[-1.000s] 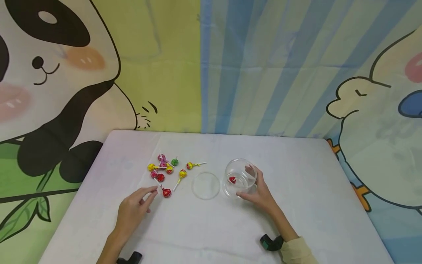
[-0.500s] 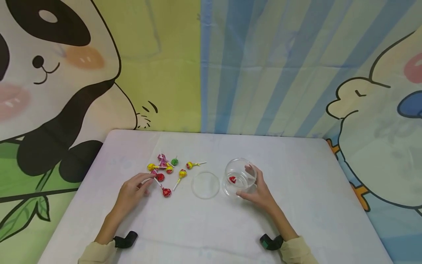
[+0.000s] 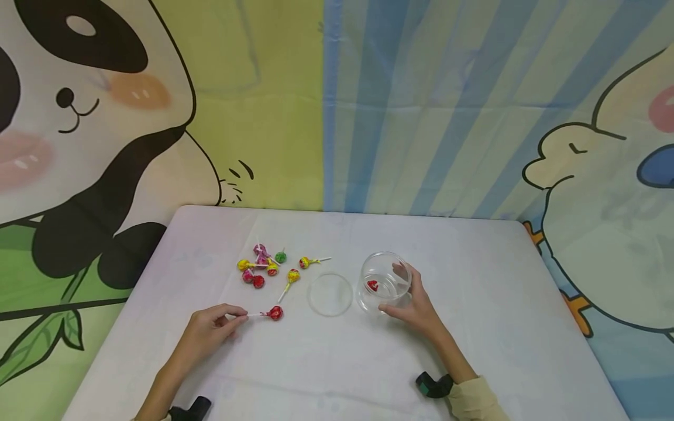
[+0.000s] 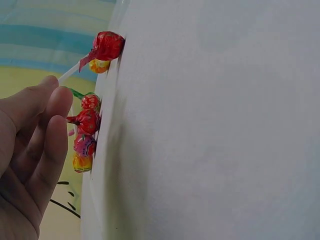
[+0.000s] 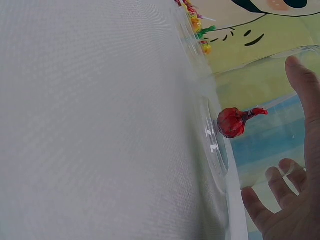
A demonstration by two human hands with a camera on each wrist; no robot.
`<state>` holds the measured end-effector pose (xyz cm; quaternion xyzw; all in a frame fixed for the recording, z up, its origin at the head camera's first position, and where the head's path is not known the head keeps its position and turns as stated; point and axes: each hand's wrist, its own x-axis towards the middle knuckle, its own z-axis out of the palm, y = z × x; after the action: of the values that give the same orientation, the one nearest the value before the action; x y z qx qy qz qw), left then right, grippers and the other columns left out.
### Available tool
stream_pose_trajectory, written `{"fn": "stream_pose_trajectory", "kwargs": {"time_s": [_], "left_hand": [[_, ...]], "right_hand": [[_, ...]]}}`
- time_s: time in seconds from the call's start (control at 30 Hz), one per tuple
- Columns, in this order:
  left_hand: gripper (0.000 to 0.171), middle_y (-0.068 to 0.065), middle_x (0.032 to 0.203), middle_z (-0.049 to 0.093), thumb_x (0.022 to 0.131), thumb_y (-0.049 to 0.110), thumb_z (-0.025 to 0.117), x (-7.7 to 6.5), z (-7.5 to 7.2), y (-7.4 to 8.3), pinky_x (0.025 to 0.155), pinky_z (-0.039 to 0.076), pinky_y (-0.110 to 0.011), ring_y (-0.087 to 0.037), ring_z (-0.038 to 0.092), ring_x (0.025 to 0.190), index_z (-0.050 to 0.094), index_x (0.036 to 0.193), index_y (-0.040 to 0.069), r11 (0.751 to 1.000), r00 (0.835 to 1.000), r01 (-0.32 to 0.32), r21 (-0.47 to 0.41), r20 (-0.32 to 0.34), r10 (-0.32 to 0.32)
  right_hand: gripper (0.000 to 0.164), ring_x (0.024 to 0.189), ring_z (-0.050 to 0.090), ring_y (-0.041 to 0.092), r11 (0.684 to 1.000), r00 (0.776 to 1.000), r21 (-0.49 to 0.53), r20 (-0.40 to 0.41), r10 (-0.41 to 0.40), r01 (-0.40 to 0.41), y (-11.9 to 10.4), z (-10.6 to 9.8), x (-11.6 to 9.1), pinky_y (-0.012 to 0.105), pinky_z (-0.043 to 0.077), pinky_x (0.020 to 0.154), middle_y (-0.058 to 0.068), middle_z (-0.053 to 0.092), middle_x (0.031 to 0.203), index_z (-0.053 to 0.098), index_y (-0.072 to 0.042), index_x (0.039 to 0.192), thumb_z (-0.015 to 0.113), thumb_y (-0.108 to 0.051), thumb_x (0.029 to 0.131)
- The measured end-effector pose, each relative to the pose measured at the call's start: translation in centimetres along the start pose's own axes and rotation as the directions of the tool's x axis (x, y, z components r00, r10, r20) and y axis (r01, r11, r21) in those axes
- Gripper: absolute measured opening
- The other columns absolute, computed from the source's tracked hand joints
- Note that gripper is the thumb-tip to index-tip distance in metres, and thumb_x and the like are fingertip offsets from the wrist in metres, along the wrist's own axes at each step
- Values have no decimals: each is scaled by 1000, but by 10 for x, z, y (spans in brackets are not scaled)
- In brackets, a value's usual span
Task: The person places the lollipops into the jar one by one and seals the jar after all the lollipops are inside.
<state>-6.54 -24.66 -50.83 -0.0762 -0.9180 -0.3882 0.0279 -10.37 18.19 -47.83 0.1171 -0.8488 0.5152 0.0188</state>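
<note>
My left hand (image 3: 206, 332) pinches the white stick of a red-wrapped lollipop (image 3: 275, 313) between thumb and index finger. In the left wrist view the wrapped head of this lollipop (image 4: 108, 46) points away from the fingertips, near the tabletop. A clear round jar (image 3: 388, 287) stands on the table, and my right hand (image 3: 419, 313) grips it from the right side, thumb in front and fingers behind. Inside the jar lies another red lollipop (image 5: 231, 123). Its stick is hard to make out through the clear wall.
Several lollipops in purple, yellow, red and green wrappers lie clustered (image 3: 261, 262) at the table's left. Two yellow-and-red ones (image 3: 292, 276) lie apart from them. A clear round lid (image 3: 330, 294) rests flat between these and the jar. A printed cloth (image 3: 284, 117) hangs behind the white table (image 3: 337, 374).
My left hand reached to the pile's edge, took the red lollipop's stick and drew back towards me, swinging the lollipop right and level. My right hand and the jar stayed put.
</note>
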Motion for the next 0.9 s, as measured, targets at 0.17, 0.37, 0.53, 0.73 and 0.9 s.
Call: {"fn": "stream_pose_trajectory", "kwargs": {"time_s": [0.17,0.37,0.53,0.73,0.9], "left_hand": [[12,10,58,62,79,28,70,-6,0,3,44,40,-18,-5,51,46,70,90,22,999,999,35,-11,8,-35],[11,9,57,62,79,26,71,-4,2,6,43,40,-18,-7,54,45,70,89,21,997,1000,24,-72,-1,-24],[12,6,62,64,78,17,72,-2,9,11,44,41,-16,-4,53,46,69,89,19,994,996,-57,-93,-71,50],[23,-4,73,64,76,0,70,6,27,30,46,42,-13,2,55,50,66,93,15,940,958,-261,-220,-180,224],[24,-6,77,63,77,-1,69,16,36,52,46,43,-14,0,57,51,64,95,14,878,934,-353,-323,-166,315]], "right_hand": [[99,130,35,42,1000,1000,2,-5,11,-11,1,0,0,59,35,97,25,39,139,21,-8,140,83,-14,63],[99,130,35,41,1000,1000,16,-4,5,-5,2,1,-1,60,34,97,24,39,139,21,-5,140,83,-13,63],[99,130,35,42,1000,1000,19,-2,-13,13,3,1,-1,60,34,97,25,39,139,21,-5,140,83,-13,63],[98,129,35,43,1000,1000,15,-1,-22,22,2,0,0,60,35,96,24,39,139,21,-4,140,83,-13,63],[99,130,34,42,1000,1000,10,3,-10,10,2,0,0,59,34,97,24,39,140,21,-5,140,83,-14,64]]}}
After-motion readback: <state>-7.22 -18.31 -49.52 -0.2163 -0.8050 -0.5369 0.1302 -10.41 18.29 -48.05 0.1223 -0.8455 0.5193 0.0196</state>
